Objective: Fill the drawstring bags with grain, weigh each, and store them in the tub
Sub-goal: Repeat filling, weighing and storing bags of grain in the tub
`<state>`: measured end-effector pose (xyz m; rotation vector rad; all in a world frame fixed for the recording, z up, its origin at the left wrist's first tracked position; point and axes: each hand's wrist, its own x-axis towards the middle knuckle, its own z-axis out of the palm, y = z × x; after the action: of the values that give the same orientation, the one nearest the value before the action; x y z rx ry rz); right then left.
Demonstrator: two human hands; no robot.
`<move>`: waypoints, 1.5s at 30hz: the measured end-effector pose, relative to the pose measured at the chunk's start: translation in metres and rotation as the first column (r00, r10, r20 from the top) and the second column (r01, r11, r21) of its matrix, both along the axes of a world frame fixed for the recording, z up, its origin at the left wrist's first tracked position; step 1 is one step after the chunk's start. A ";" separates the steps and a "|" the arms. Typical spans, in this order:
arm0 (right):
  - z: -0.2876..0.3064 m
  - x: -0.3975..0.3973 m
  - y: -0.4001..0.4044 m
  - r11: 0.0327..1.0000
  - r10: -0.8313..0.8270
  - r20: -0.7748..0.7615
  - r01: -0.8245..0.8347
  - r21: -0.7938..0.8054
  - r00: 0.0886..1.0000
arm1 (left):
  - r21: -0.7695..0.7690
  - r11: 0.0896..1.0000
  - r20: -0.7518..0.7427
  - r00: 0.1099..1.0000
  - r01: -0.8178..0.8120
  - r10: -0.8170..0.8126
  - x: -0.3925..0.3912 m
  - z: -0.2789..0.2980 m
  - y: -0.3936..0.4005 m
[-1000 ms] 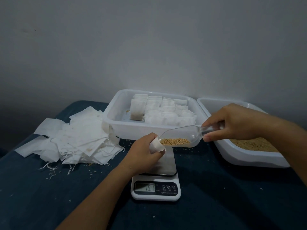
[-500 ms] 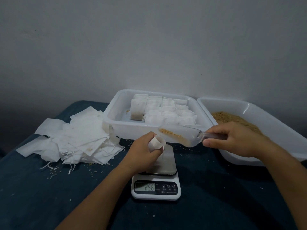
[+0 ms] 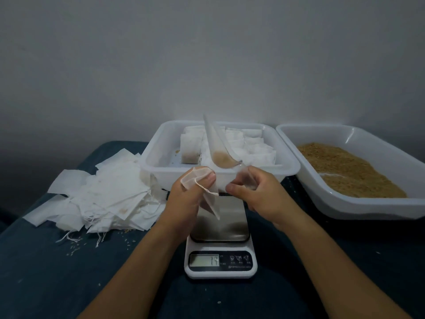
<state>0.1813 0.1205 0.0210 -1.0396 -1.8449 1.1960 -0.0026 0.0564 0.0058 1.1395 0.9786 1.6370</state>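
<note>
Scoop [image 3: 215,143] now tipped upright before tub [image 3: 158,148]; empty bags [image 3: 103,199] heaped left.

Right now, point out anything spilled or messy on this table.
Loose grains lie scattered on the dark cloth in front of the heap of empty bags, a few further out. The heap itself is untidy, strings trailing. Nothing else stands out.
</note>
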 end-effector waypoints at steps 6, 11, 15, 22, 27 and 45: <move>-0.010 -0.017 -0.017 0.997 0.070 -0.122 -0.073 -0.018 0.990 | 0.046 0.948 0.330 0.891 0.315 -0.312 0.005 0.007 -0.003; -0.011 -0.023 -0.029 0.994 0.100 -0.204 -0.108 -0.026 0.974 | 0.098 0.914 0.325 0.855 0.394 -0.403 0.010 0.010 -0.007; -0.012 -0.027 -0.037 0.987 0.155 -0.300 -0.159 0.011 0.941 | 0.073 0.900 0.333 0.840 0.430 -0.429 0.011 0.008 -0.008; -0.014 -0.022 -0.036 0.999 0.011 -0.362 0.010 0.054 0.932 | 0.010 0.918 0.482 0.802 0.397 -0.352 0.013 0.009 -0.009; -0.015 -0.014 -0.030 0.990 -0.100 -0.473 0.133 0.038 0.875 | -0.033 0.957 0.213 0.938 0.287 -0.274 0.015 0.007 -0.008; 0.003 0.060 0.020 0.879 -0.476 0.144 0.467 0.094 0.868 | -0.237 0.971 0.158 0.985 -0.030 0.069 0.010 -0.004 0.005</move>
<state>0.2415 0.1410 0.0243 -1.4882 -1.5939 0.7791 0.0073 0.0613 0.0015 0.8138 1.0665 1.5796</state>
